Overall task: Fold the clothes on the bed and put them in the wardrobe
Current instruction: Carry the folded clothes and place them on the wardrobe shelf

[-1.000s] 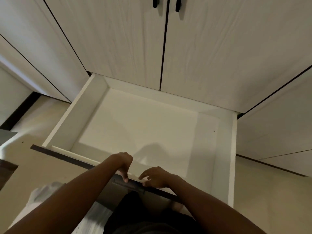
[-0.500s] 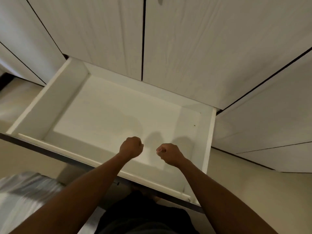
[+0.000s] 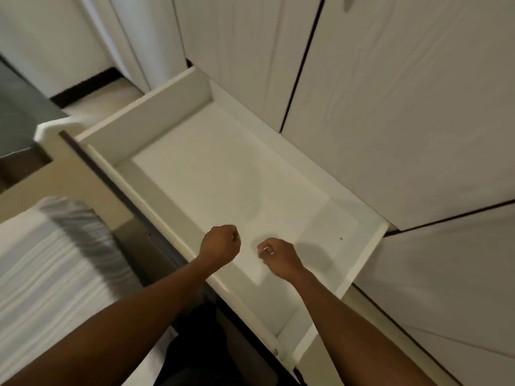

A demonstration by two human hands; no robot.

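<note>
A white wardrobe drawer (image 3: 156,104) is pulled out below the pale wood-grain wardrobe doors (image 3: 390,112), and nothing lies inside it. My left hand (image 3: 220,243) hovers over the drawer's front part with its fingers curled into a fist, holding nothing. My right hand (image 3: 280,256) is beside it, a short gap apart, also curled and holding nothing. At the lower left lies striped grey-and-white fabric (image 3: 55,263), blurred, on the bed.
The drawer's dark-edged front panel (image 3: 111,185) runs diagonally between the bed and the drawer. Beige floor (image 3: 94,104) shows at the upper left beside a dark grey surface (image 3: 19,112). More closed wardrobe panels (image 3: 446,274) fill the right side.
Both hands let go of the drawer's front edge and lifted over the drawer as fists. The view has swung left and tilted, bringing the striped fabric on the bed into sight.
</note>
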